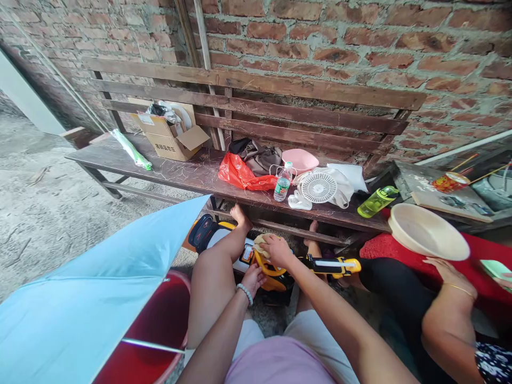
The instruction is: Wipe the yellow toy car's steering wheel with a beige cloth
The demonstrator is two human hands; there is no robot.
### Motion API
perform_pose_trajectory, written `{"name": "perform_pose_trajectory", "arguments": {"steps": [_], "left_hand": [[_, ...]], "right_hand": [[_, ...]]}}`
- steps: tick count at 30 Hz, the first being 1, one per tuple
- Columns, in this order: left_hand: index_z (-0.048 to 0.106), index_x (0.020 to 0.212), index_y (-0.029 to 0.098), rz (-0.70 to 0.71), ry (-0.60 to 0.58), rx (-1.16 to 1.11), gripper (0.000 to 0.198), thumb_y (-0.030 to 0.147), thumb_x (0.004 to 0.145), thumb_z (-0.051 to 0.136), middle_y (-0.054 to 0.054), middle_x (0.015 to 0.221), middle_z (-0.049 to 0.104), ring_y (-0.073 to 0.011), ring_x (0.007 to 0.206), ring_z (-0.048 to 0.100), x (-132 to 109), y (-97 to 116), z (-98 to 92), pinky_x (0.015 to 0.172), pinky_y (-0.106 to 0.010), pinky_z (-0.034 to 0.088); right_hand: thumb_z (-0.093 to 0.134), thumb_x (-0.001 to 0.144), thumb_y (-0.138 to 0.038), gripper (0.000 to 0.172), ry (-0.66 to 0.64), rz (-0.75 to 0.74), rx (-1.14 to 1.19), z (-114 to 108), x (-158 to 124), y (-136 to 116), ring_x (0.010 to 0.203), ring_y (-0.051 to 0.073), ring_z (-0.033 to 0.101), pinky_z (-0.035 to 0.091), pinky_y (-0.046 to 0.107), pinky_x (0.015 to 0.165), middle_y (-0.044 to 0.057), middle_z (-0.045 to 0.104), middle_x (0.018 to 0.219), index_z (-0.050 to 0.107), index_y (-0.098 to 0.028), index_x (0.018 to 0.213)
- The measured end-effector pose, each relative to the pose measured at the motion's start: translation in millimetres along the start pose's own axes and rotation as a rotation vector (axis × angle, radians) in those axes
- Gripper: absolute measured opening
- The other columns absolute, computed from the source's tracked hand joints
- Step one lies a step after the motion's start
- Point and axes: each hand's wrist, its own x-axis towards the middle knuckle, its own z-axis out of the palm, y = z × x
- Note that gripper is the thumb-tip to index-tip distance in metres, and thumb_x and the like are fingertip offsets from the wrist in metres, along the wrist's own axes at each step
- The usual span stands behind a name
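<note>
My right hand [276, 249] presses a small yellowish cloth [261, 242] down onto the top of the toy ride-on car [248, 256] that sits on the ground between my knees, just below the front edge of the wooden bench [192, 173]. The fingers are curled over the cloth, closed on it. My left hand [253, 278] rests lower against the car's orange side, fingers bent — whether it actually grips anything I cannot tell, since my wrist hides the fingertips.

On the bench, near its front edge, stand a water bottle [283, 183] and a small white fan [318, 188]; a red plastic bag [242, 174] lies beside them. Toward the bench's left end sits an open cardboard box [170, 137]. At my right, another person's hand [450, 273] is under a cream bowl [428, 233].
</note>
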Motion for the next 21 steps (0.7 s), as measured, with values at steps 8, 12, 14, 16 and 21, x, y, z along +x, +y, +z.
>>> {"name": "perform_pose_trajectory", "arguments": {"steps": [8,12,14,16,21], "left_hand": [[0.067,0.125,0.024,-0.023,0.000,-0.043,0.030,0.016,0.096,0.069,-0.008,0.121,0.080,-0.0186,0.096,0.075,6,-3,-3.8,0.081,-0.027,0.057],[0.066,0.129,0.023,-0.026,-0.013,-0.084,0.035,0.017,0.095,0.073,-0.010,0.122,0.079,-0.0185,0.093,0.076,6,-3,-4.7,0.082,-0.027,0.057],[0.066,0.129,0.023,-0.022,-0.007,-0.074,0.035,0.017,0.095,0.073,-0.009,0.120,0.080,-0.0169,0.088,0.076,7,-3,-4.7,0.079,-0.026,0.056],[0.065,0.128,0.024,-0.022,0.008,-0.064,0.034,0.018,0.095,0.072,-0.008,0.118,0.080,-0.0160,0.087,0.076,8,-3,-4.3,0.078,-0.025,0.055],[0.063,0.131,0.026,-0.034,0.021,-0.100,0.037,0.027,0.096,0.073,-0.007,0.118,0.080,-0.0173,0.086,0.076,12,-4,-2.5,0.079,-0.026,0.055]], "right_hand": [[0.065,0.093,-0.017,0.043,-0.155,0.394,-0.036,0,-10,17,0.132,0.036,0.058,0.049,0.050,0.104,0.023,0.057,0.149,0.073,-0.020,0.136],[0.067,0.093,-0.021,0.047,-0.207,0.510,-0.030,5,-21,9,0.126,0.036,0.065,0.055,0.045,0.097,0.026,0.059,0.143,0.070,-0.015,0.139],[0.065,0.094,-0.023,0.043,-0.179,0.541,-0.018,12,-31,0,0.123,0.036,0.068,0.057,0.044,0.094,0.026,0.062,0.138,0.071,-0.013,0.136],[0.061,0.096,-0.023,0.039,-0.129,0.531,-0.019,21,-44,-12,0.120,0.035,0.069,0.059,0.042,0.092,0.027,0.065,0.133,0.073,-0.012,0.131],[0.051,0.097,-0.016,0.040,-0.051,0.526,-0.031,42,-74,-47,0.111,0.034,0.072,0.060,0.038,0.082,0.028,0.068,0.128,0.071,-0.011,0.131]]}}
